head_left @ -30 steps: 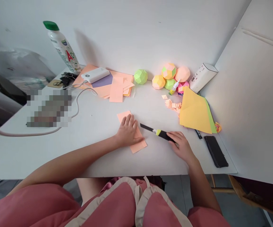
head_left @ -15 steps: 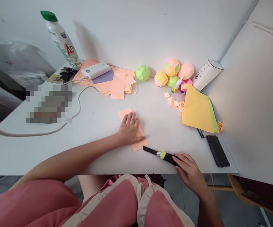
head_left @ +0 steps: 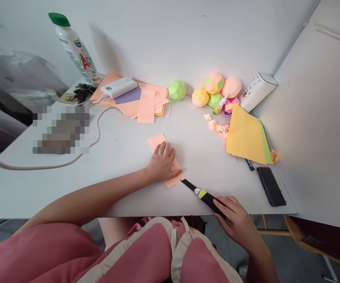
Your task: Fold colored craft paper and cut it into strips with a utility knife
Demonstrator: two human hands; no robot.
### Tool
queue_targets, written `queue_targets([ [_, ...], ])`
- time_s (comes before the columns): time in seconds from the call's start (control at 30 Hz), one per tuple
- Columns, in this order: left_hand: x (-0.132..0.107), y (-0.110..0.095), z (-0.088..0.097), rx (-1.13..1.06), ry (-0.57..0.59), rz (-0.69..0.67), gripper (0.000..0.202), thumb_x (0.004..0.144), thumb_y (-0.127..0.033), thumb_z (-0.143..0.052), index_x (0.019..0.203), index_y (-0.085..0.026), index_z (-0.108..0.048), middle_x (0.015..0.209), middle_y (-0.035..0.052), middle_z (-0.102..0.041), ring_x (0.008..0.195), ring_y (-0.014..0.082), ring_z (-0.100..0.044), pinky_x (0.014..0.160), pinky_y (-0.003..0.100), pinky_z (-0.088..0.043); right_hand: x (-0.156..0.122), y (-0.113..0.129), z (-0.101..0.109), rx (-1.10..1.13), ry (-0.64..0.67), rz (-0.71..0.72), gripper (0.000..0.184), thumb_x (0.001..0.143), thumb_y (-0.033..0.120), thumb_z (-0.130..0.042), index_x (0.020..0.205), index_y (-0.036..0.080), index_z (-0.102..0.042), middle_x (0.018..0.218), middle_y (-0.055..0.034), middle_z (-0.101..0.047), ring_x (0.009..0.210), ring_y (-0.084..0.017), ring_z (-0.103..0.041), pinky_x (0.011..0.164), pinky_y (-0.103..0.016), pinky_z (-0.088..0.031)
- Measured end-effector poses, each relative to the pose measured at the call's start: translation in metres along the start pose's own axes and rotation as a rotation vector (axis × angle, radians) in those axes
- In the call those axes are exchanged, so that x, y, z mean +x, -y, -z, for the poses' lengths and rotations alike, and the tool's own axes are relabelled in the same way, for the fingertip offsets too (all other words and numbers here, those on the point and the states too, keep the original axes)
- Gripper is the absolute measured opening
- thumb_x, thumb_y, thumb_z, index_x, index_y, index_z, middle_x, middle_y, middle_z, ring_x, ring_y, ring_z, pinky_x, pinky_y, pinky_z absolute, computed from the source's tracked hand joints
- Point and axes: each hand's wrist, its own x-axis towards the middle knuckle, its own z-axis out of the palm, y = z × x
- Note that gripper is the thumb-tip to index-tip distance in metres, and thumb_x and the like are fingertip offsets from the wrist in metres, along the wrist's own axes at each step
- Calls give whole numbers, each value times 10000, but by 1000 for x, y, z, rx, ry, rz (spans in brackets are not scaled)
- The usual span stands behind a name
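A peach paper strip (head_left: 156,140) lies on the white table (head_left: 128,188), running from the middle toward the front. My left hand (head_left: 163,163) lies flat on it with fingers stretched out, pinning it down. My right hand (head_left: 237,221) is closed round the handle of a black and yellow utility knife (head_left: 203,194) near the table's front edge. The knife's blade tip points up-left and sits at the strip's near right corner.
Back left: a stack of coloured paper (head_left: 146,106) with a white power bank (head_left: 119,87) and cable, a green-capped bottle (head_left: 73,49). Back right: several paper balls (head_left: 214,83), a glue tube (head_left: 219,106), paper scraps (head_left: 217,126), yellow sheets (head_left: 245,135), a white box (head_left: 257,92). A black phone (head_left: 270,181) lies at right.
My right hand drew the knife down along the strip's right edge toward the table's front edge, then swung its tip in to the near corner. My left hand stayed on the paper.
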Motion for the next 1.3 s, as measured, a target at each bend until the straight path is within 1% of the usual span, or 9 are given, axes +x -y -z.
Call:
queue_targets([
  [0.1,-3,-2,-7,12,10,11,874,845,-679,-408,1366,22,-438,1470,300,-347,1393,465,-249,1120,550,-191,4,6,1,18,9,16,346,928,179,-522,1269,217,-559,1093,-128,-653,984,-240,-619,778,-399,-581],
  [0.2,-5,-2,-13,4,24,11,933,838,-724,-359,1417,7,-376,1509,293,-294,1417,468,-191,1117,576,-157,6,9,1,21,15,22,324,930,184,-508,1246,213,-576,1075,-134,-651,966,-241,-622,758,-390,-581],
  [0.3,-6,-2,-13,13,45,13,983,824,-757,-336,1437,11,-345,1517,297,-271,1423,468,-173,1121,572,-140,5,10,3,17,27,13,321,928,173,-505,1240,209,-576,1079,-136,-643,971,-239,-616,758,-386,-579],
  [0.5,-5,-3,-10,14,69,18,1002,825,-755,-344,1442,35,-325,1522,314,-236,1425,472,-154,1132,559,-127,7,12,4,-19,27,23,303,927,166,-499,1219,192,-578,1053,-136,-641,945,-238,-610,723,-375,-576],
  [0.6,-4,-3,-12,-6,67,19,1009,822,-764,-337,1444,29,-322,1525,311,-231,1428,468,-149,1129,565,-129,12,14,2,-46,16,27,298,936,182,-482,1215,203,-587,1048,-132,-645,945,-241,-613,714,-369,-578],
  [0.73,-4,-1,-14,-16,61,15,1000,818,-776,-319,1448,1,-331,1527,286,-256,1433,454,-151,1127,564,-130,19,12,1,-63,22,29,302,929,167,-479,1207,197,-593,1038,-128,-641,931,-238,-609,708,-368,-578],
  [0.97,-4,-2,-12,-6,51,11,964,829,-754,-328,1441,-10,-353,1519,282,-280,1428,455,-170,1120,572,-139,38,7,-1,-76,32,56,295,909,145,-487,1177,173,-606,1022,-128,-636,923,-239,-590,718,-382,-584],
  [1.17,-4,-2,-9,-20,81,16,955,839,-714,-368,1443,24,-334,1523,303,-244,1427,465,-152,1133,562,-123,58,5,-7,-69,13,68,294,905,141,-492,1169,181,-616,1017,-120,-641,937,-238,-587,734,-391,-586],
  [1.3,-4,-2,-8,-16,81,8,931,846,-719,-340,1453,-13,-337,1526,276,-266,1431,448,-172,1124,568,-133,60,5,-9,-83,10,80,289,905,132,-491,1166,161,-611,1016,-124,-637,937,-243,-577,740,-404,-585],
])
